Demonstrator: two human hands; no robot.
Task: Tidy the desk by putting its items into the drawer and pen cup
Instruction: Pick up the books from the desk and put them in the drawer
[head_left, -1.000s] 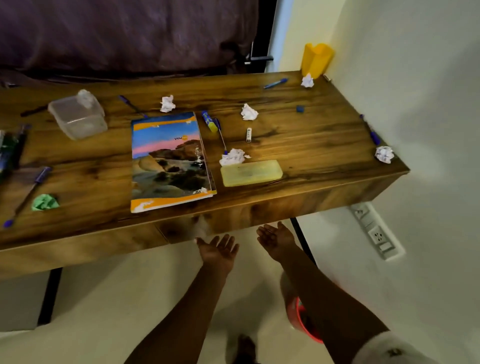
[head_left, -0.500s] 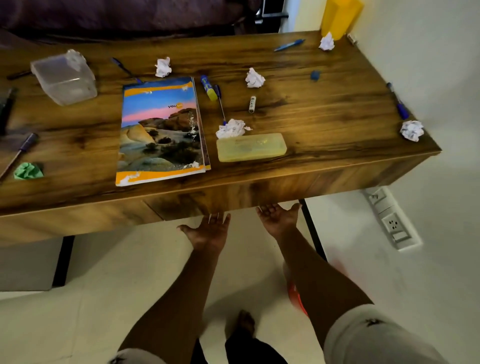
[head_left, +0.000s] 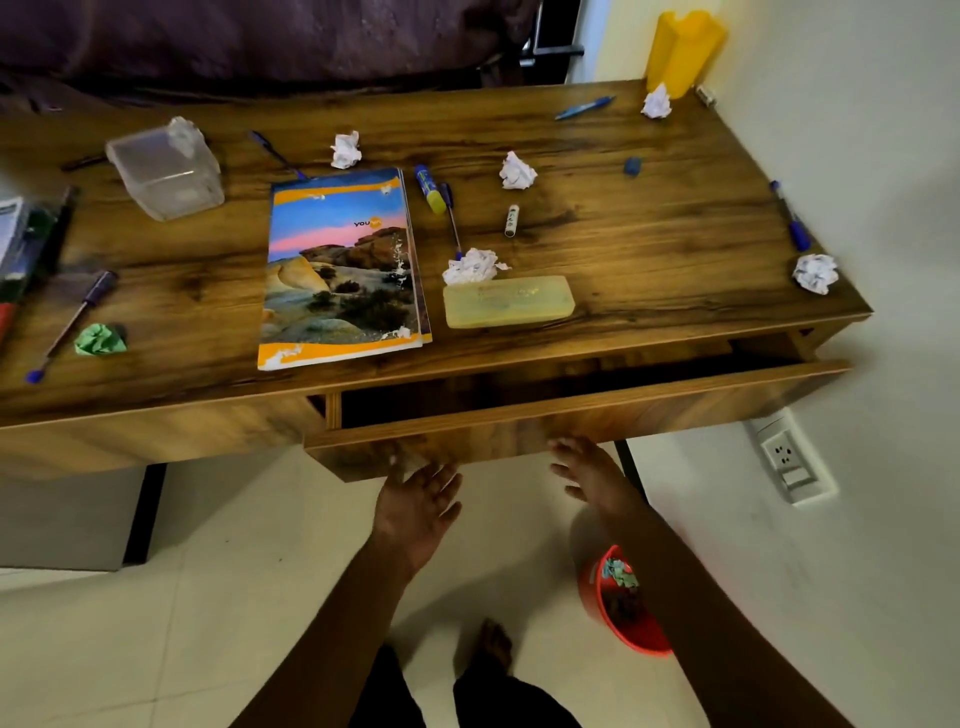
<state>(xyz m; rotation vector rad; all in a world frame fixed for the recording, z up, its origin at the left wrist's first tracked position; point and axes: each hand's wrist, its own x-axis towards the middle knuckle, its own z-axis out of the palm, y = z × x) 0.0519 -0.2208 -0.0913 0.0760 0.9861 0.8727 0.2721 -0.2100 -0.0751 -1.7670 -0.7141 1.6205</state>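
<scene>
Drawer partly open, mid-frame. Left hand, right hand under its front, fingers spread, empty. Pencil case directly above, long axis across frame, right hand nearer.

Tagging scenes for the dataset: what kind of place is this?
Likely a bedroom or home study corner: a wooden desk with a notebook and pens, a purple bed cover behind it, tiled floor.

I see the drawer partly out, my left hand and right hand spread beneath its front; notebook and yellow pencil case on the desk.
</scene>
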